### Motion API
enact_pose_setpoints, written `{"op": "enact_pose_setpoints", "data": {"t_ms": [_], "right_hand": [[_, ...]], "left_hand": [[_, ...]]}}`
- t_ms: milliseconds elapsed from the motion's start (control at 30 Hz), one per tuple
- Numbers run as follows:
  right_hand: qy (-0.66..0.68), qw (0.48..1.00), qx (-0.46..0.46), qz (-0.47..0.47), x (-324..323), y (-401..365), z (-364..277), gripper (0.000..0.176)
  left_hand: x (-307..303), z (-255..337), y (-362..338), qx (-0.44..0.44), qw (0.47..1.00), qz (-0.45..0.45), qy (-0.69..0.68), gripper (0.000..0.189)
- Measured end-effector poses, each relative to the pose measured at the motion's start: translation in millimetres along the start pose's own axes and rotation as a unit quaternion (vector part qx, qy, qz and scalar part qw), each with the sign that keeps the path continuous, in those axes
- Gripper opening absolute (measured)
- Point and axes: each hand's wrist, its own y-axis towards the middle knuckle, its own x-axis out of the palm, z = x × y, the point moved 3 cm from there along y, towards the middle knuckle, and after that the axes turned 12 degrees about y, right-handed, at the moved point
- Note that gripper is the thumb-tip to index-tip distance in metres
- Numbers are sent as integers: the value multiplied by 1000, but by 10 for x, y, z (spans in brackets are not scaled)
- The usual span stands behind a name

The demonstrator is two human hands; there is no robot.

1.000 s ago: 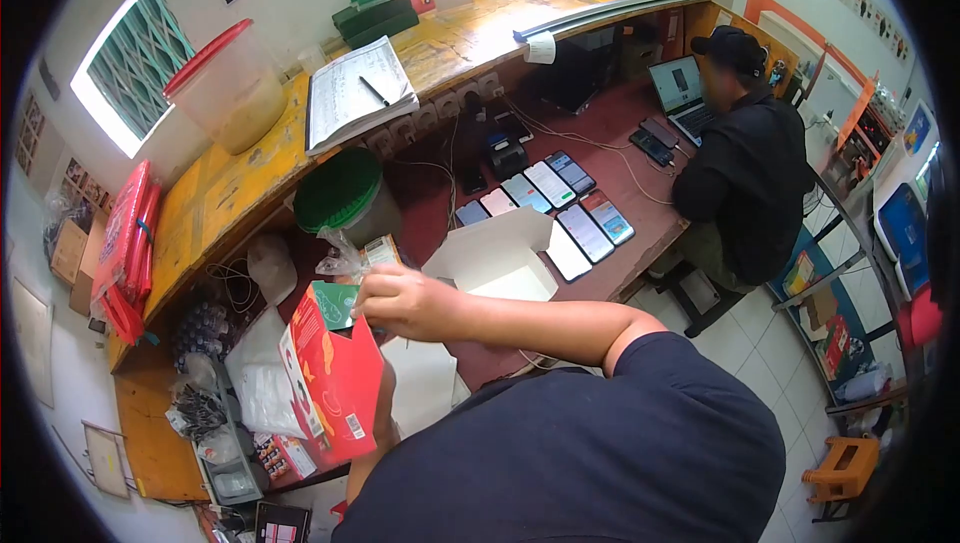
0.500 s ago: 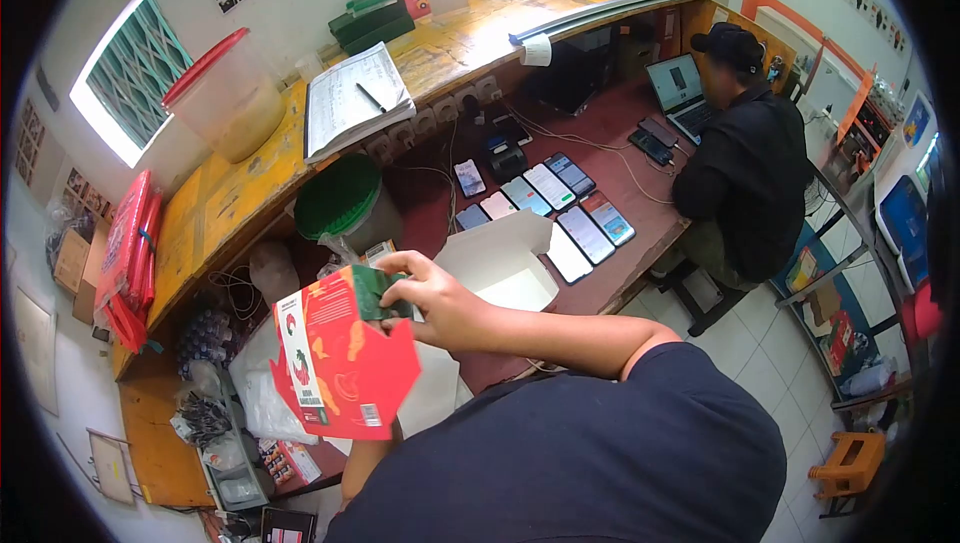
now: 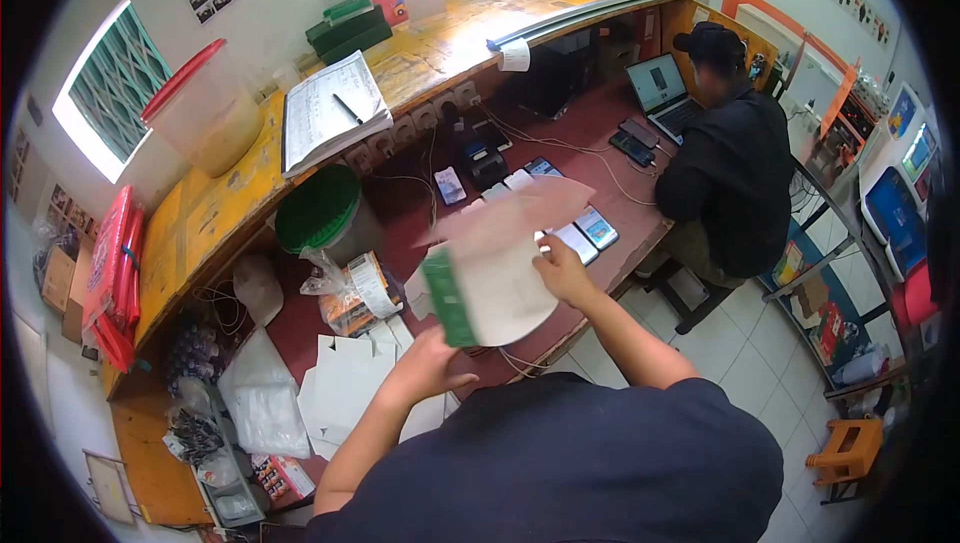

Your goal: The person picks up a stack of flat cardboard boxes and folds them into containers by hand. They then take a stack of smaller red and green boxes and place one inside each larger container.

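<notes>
A cardboard food box [image 3: 510,288], pale inside with a green side panel, is held over the desk, blurred by motion. My right hand [image 3: 565,271] pinches its right edge. Beside the lower end of the green panel is my left hand [image 3: 425,368], its thumb spread away from the fingers; its fingertips are partly hidden by the box. Flat white cardboard pieces [image 3: 345,393] lie below my left forearm. Several phones lie behind the box, partly covered by it, with one phone [image 3: 598,228] showing past its right side.
A wrapped orange pack [image 3: 360,293] and a green-lined bin [image 3: 320,208] stand left on the desk. Clear plastic bags [image 3: 265,393] lie nearer. On the upper shelf rests an open notebook [image 3: 335,108]. A co-worker [image 3: 730,163] sits right at a laptop [image 3: 665,93].
The box has moved right and turned from its red printed outside to its pale inside. My right hand now grips its right edge; my left hand has come into view at its left.
</notes>
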Motion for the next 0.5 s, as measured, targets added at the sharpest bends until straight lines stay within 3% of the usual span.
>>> {"op": "enact_pose_setpoints", "data": {"t_ms": [33,67,167,267,300,433,500], "right_hand": [[-69,997,13,-26,-66,-19,228,28],[-138,989,27,-53,-78,-53,314,29],[-154,987,42,-17,-43,-119,403,28],[-236,972,6,-23,11,68,535,27],[-240,970,29,-36,34,140,570,26],[-335,938,6,-83,100,398,654,29],[-334,937,18,-96,81,454,641,32]], "left_hand": [[158,-116,40,0,995,-25,98,75],[237,-211,107,1,995,-25,98,75],[443,-491,300,95,979,-102,148,99],[575,-726,418,114,959,-156,205,96],[627,-776,441,91,935,-262,223,85],[777,-831,383,126,961,-169,178,63],[813,-816,353,148,954,-186,182,67]]}}
